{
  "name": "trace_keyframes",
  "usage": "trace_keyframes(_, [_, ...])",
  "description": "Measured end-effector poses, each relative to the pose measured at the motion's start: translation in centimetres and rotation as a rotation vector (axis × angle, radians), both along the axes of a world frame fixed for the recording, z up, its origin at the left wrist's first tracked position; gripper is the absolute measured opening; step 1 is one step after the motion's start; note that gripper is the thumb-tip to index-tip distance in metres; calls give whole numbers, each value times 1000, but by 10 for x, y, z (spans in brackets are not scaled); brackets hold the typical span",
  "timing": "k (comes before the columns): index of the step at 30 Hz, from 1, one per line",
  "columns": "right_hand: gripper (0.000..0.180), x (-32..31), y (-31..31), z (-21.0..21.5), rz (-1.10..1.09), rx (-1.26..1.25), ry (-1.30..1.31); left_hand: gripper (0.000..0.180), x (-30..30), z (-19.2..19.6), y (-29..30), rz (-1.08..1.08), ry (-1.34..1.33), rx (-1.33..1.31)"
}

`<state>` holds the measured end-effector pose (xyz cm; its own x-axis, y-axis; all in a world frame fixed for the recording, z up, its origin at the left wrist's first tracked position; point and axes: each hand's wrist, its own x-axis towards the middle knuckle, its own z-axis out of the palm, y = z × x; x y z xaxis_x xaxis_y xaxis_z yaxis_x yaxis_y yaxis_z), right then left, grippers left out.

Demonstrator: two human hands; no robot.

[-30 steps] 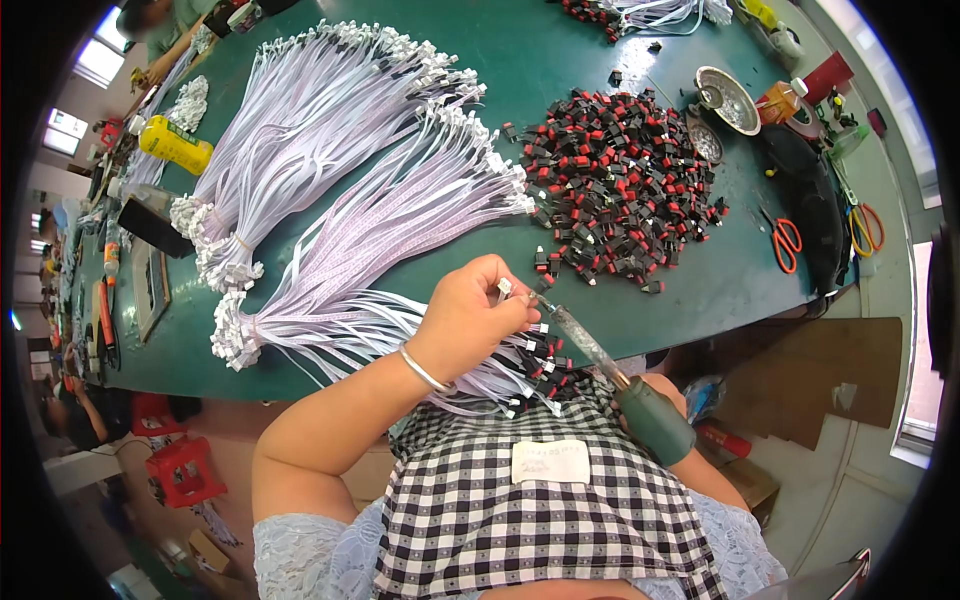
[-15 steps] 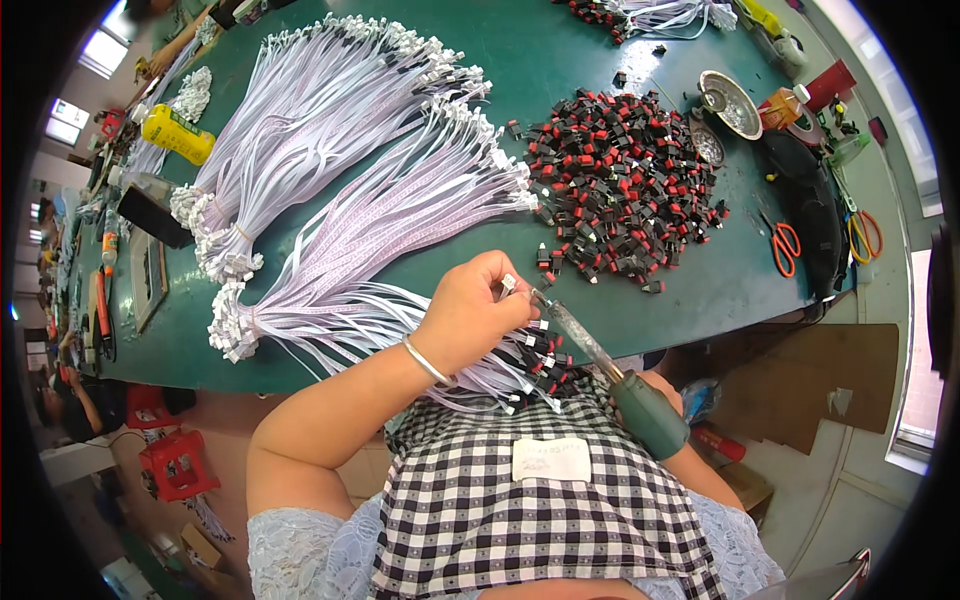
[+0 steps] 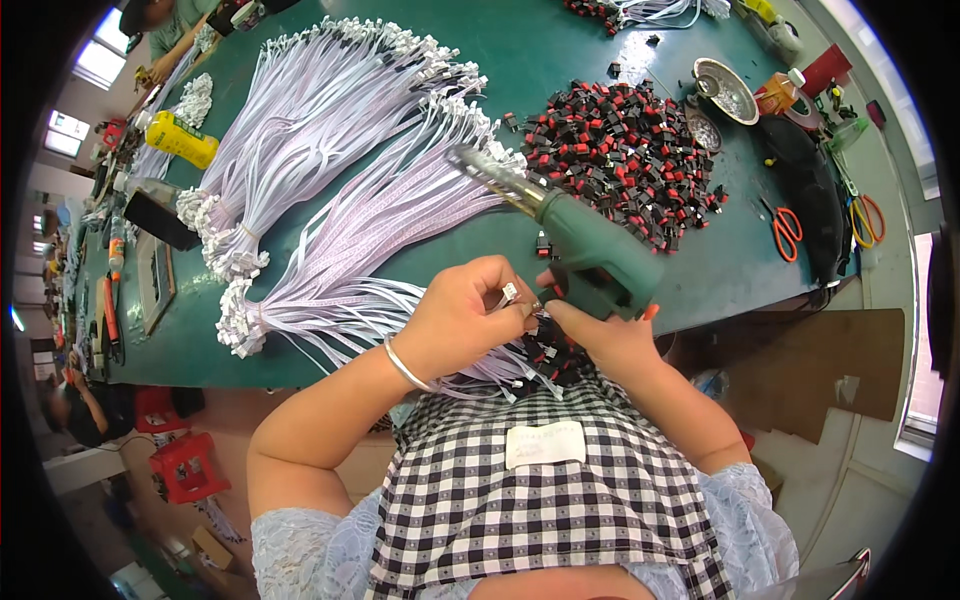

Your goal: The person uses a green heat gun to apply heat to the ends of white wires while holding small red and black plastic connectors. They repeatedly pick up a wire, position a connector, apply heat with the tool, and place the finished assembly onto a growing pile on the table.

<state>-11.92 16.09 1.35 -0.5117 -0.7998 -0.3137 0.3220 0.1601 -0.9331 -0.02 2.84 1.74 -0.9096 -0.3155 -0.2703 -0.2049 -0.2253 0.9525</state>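
My left hand (image 3: 460, 310) pinches the end of a white ribbon cable, with its small white connector (image 3: 510, 291) showing above the fingertips. My right hand (image 3: 618, 342) holds a green soldering gun (image 3: 600, 255), its metal barrel pointing up and left over the cables. The right thumb and a fingertip meet the left fingers at the cable end; the small part between them is mostly hidden. Below the hands, cable ends with black-and-red switches (image 3: 555, 350) hang at the table edge. A tied bundle of white cables (image 3: 380, 220) lies to the left of my hands.
Loose black-and-red rocker switches (image 3: 625, 165) are heaped beyond the gun. A second cable bundle (image 3: 320, 110) lies farther left beside a yellow bottle (image 3: 182, 140). At the right are a metal dish (image 3: 727, 92), orange-handled scissors (image 3: 787, 235) and a black object (image 3: 805, 190).
The soldering gun's tip has swung up and away from the cable end, now pointing up-left. My right hand has come up beside the left one, its fingers at the cable end.
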Motion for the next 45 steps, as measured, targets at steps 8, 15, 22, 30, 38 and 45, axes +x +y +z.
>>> trace_keyframes(8, [20,-5,0,-6,-76,-71,80,11,2,-7,-9,19,115,-284])
trace_keyframes(15, [23,1,-1,1,-69,-67,57,27,2,-10,-1,96,137,-54])
trace_keyframes(22, [20,5,1,0,-57,-45,125,35,1,-7,2,97,83,-132])
trace_keyframes(30, [25,7,2,1,-80,-115,82,39,7,-10,2,132,83,-343])
trace_keyframes(38, [28,5,6,-5,-39,-109,32,37,6,-11,6,180,167,-510])
trace_keyframes(45, [24,5,1,-3,-97,-108,-13,26,11,-13,-3,58,84,-265])
